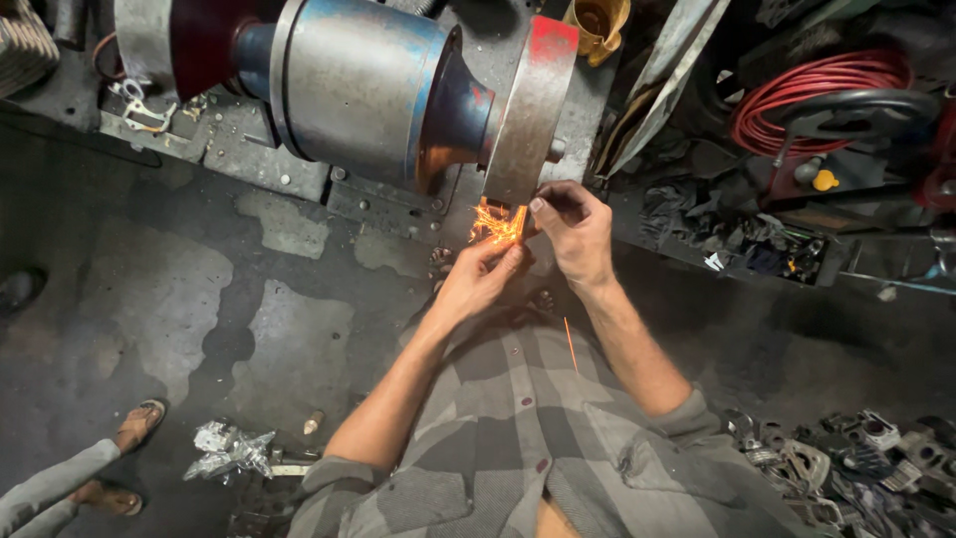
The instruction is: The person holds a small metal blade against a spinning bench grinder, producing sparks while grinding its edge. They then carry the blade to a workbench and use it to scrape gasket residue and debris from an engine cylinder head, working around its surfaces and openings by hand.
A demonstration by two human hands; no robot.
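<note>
dark stained workshop floor [199, 289], bench grinder [358, 90] upper centre. grinding in progress: left hand [483, 279] and right hand [573, 229] pinched shut on small workpiece [520, 221], mostly hidden, pressed to grinding wheel [528, 110] at frame centre; sparks [493, 221] flying. next: probably steady pressure, fingertips clear of wheel.

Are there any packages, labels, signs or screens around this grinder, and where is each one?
No labels, signs or screens show.
Crumpled silver wrapper: on the floor at lower left, shiny and creased, possibly a package.
Red patch: paint on top of the grey wheel guard, no lettering to be made out.
The left hand and right hand hold only a small piece at the sparks.
</note>
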